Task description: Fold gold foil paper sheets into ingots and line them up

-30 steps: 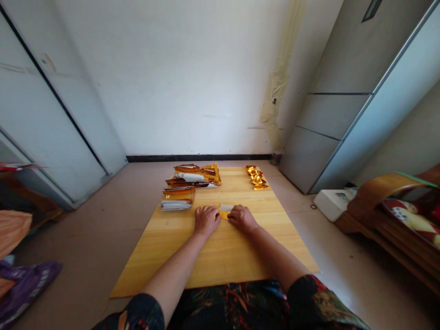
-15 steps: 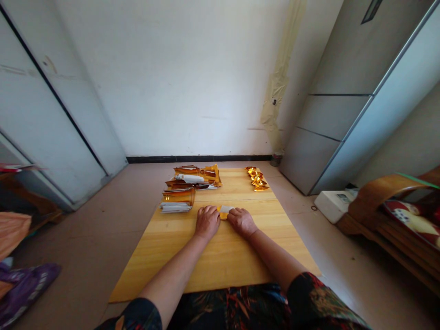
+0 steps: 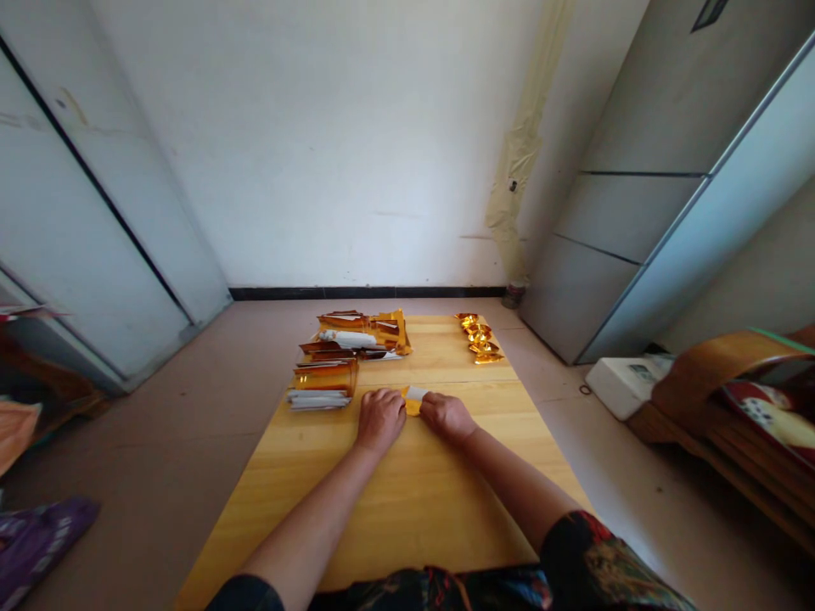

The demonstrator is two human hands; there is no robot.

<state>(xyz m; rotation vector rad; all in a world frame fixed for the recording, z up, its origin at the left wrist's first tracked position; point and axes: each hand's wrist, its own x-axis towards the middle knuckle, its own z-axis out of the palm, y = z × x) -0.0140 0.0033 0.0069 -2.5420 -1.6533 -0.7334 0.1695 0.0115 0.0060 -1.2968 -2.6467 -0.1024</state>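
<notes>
A small gold-and-white sheet of foil paper [image 3: 413, 400] lies between my two hands, low over the middle of the wooden table [image 3: 407, 492]. My left hand [image 3: 381, 417] grips its left end with bent fingers, and my right hand [image 3: 447, 416] pinches the right end. The fingers partly cover both ends of the sheet. Left of my left hand sits a stack of gold foil sheets with white backs [image 3: 322, 386]. Shiny folded gold foil pieces [image 3: 480, 339] form a row at the table's far right.
More gold and white sheets [image 3: 362, 333] lie at the table's far left. Beyond stands a white wall [image 3: 344, 153], with a grey refrigerator [image 3: 611, 238] to the right. A wooden seat [image 3: 719, 424] and white box [image 3: 627, 383] flank the right side; a purple bag [image 3: 44, 543] is at left.
The camera view has shifted slightly. Both hands stay on the foil paper at the same spot on the table, and the right fingers have curled in more tightly.
</notes>
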